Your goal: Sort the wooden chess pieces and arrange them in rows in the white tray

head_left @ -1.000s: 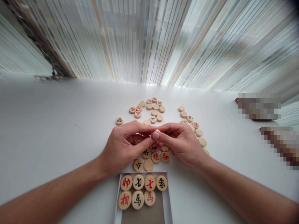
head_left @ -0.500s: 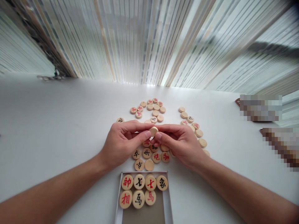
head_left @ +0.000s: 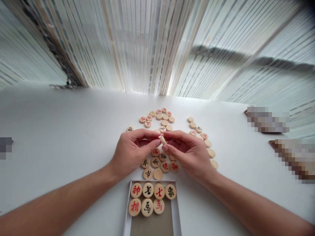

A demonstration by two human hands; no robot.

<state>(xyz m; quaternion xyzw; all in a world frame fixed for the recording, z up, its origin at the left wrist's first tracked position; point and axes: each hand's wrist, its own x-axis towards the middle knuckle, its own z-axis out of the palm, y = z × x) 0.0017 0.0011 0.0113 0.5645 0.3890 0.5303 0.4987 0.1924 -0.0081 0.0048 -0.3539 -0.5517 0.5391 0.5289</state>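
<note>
Between the fingertips of my left hand (head_left: pixel 136 147) and my right hand (head_left: pixel 185 149) is a round wooden xiangqi piece (head_left: pixel 163 140), tilted almost edge-on; both hands pinch it. Its face cannot be read. Below my hands a shallow white box (head_left: pixel 176 213) holds several xiangqi pieces face up in two rows, with red and black characters such as a black horse piece (head_left: pixel 147 207). Just beyond the box lie loose pieces, among them a red cannon piece (head_left: pixel 165 166) and a blank-side-up piece (head_left: pixel 157 173). My hands hide part of this loose group.
More pieces lie scattered beyond my hands, including a red-marked piece (head_left: pixel 142 119), and a curved line of pieces (head_left: pixel 208 143) runs at the right. Two pixelated brown-edged objects (head_left: pixel 267 121) sit at the far right. Striped blinds (head_left: pixel 147 49) hang behind the white table (head_left: pixel 73 131).
The piece between my fingers has turned from showing its flat blank face to nearly edge-on. My view has shifted slightly. The box's pieces keep their arrangement.
</note>
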